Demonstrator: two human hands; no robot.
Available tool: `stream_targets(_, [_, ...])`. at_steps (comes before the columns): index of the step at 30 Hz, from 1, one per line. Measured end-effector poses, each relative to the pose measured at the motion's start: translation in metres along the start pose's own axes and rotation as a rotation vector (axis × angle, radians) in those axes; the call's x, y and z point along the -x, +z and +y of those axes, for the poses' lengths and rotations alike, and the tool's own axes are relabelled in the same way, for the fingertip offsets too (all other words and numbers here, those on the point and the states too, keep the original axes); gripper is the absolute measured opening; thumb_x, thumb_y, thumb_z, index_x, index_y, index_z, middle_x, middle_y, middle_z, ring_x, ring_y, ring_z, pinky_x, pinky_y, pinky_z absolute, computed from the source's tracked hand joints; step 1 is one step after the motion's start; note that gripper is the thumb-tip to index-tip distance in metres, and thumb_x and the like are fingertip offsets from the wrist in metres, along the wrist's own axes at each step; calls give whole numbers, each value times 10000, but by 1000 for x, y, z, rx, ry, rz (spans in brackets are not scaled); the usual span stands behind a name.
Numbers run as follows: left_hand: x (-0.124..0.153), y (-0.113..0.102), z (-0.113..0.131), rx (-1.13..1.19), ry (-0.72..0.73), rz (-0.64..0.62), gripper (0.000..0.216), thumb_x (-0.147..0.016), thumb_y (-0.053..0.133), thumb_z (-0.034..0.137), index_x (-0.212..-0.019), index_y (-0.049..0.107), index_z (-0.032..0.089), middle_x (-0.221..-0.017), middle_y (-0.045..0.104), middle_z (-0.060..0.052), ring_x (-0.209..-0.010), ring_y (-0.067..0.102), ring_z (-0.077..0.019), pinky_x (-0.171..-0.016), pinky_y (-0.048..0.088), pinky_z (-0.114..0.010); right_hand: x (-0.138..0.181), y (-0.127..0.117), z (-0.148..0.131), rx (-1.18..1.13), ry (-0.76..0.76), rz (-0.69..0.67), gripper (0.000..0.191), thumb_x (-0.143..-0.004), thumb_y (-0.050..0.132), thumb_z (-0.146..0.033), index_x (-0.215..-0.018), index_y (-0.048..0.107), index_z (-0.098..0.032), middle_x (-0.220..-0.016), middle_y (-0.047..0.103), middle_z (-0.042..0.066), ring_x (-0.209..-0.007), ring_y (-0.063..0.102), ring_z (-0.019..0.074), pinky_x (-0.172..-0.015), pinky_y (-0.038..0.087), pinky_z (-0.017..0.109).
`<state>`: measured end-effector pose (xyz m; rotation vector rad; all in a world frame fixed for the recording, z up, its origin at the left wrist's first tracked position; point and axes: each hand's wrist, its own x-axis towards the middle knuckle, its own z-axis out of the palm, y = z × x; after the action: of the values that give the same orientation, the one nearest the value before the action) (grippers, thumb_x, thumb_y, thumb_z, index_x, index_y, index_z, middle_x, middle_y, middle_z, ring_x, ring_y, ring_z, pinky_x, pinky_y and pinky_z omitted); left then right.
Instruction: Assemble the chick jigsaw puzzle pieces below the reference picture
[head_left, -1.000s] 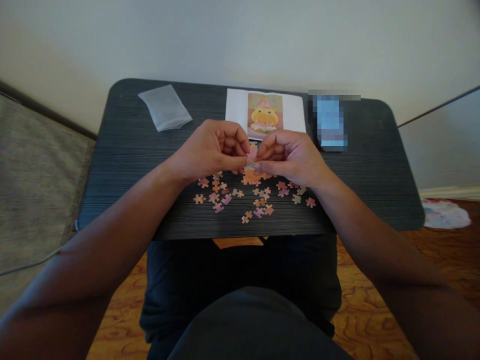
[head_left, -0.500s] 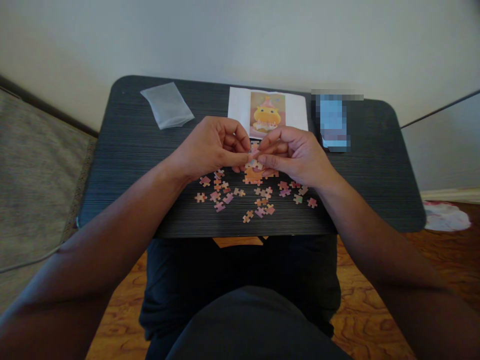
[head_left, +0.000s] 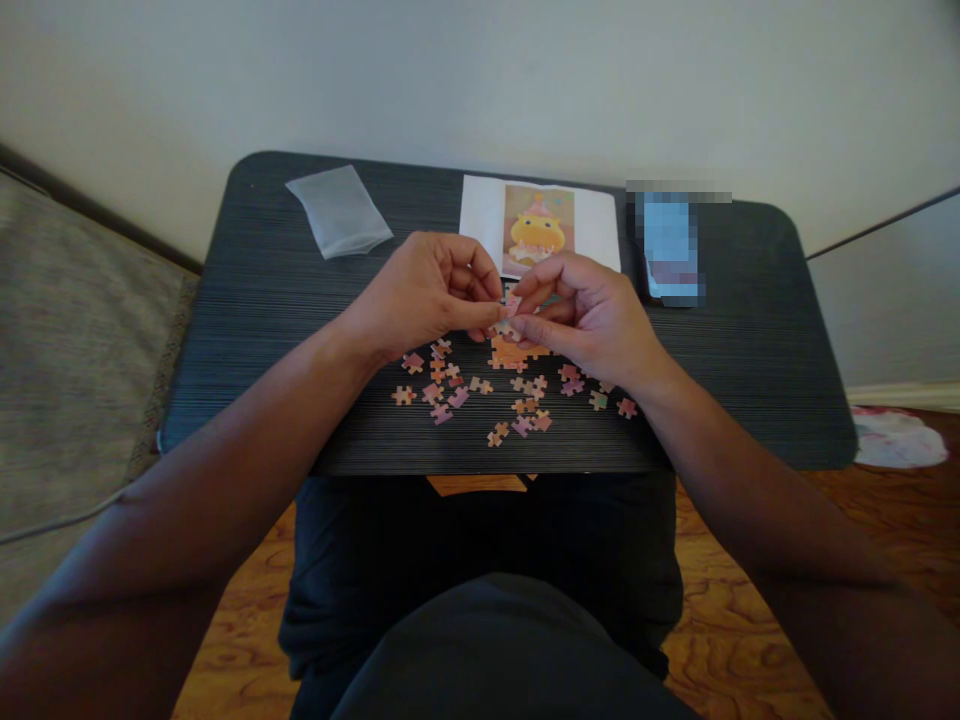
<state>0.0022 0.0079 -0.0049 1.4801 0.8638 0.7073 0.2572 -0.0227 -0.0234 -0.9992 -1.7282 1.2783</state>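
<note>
Head view: your left hand (head_left: 433, 292) and right hand (head_left: 586, 312) meet over the middle of the dark wood-grain table (head_left: 247, 310). Left thumb and index are clamped on a small jigsaw cluster (head_left: 510, 326), pinkish and pale; right thumb and index pinch it from the right. Your other fingers curl in, partly hidden. An orange jigsaw section (head_left: 514, 353) lies just on the near side of the cluster, partly covered by your right hand. Loose jigsaw pieces (head_left: 434, 394) are scattered nearer you, to left, centre and right, some touching or overlapping. Far centre, past your fingers: a white sheet (head_left: 482, 212) with a printed picture (head_left: 537, 230) of a yellow character in a pink party hat. Far left: a clear plastic bag (head_left: 339, 212), lying flat. Far right: a smartphone (head_left: 670, 235), pixelated, right of the sheet.
</note>
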Motion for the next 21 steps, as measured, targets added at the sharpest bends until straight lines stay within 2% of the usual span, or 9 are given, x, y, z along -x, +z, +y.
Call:
stream_targets(4, [0, -1, -2, -7, 6, -1, 304, -866, 1015, 275, -928, 727, 203, -769, 798, -7, -650, 731, -124, -662, 554, -274, 2, 2, -1, 47, -3, 13, 503, -947, 996, -608, -1221, 746, -270, -1098, 793, 3, -857, 810, 171, -741, 678, 294])
stream_targets(7, [0, -1, -3, 15, -8, 0, 290, -869, 1002, 221, -935, 721, 195, -785, 796, -10, -656, 726, -119, -675, 554, -281, 4, 4, 2, 36, -3, 15, 529, -952, 1002, -597, -1299, 740, -295, -1124, 779, 2, -882, 838, 183, -752, 689, 296])
stream_targets(14, [-1, -3, 0, 54, -24, -38, 309, -855, 992, 191, -1001, 720, 193, -822, 819, 1, -674, 756, -119, -683, 579, -266, 4, 2, 2, -88, 17, -29, 807, -833, 1110, -540, -1500, 705, -330, -1297, 738, 21, -979, 894, 202, -844, 751, 307])
stream_targets(19, [-1, -4, -2, 85, -25, -92, 382, -843, 989, 213, -1082, 692, 217, -814, 830, 25, -710, 812, -142, -688, 580, -251, 3, 2, 0, -86, -10, -79, 791, -847, 1112, -446, -1528, 729, -320, -1521, 739, 78, -974, 898, 187, -857, 760, 314])
stream_targets(21, [-1, -3, -3, 115, -18, -108, 427, -834, 981, 202, -1117, 663, 229, -818, 845, 33, -720, 824, -143, -671, 567, -236, 3, 2, 1, -57, -21, -95, 775, -841, 1114, -444, -1515, 755, -317, -1514, 771, 81, -964, 896, 193, -848, 758, 322])
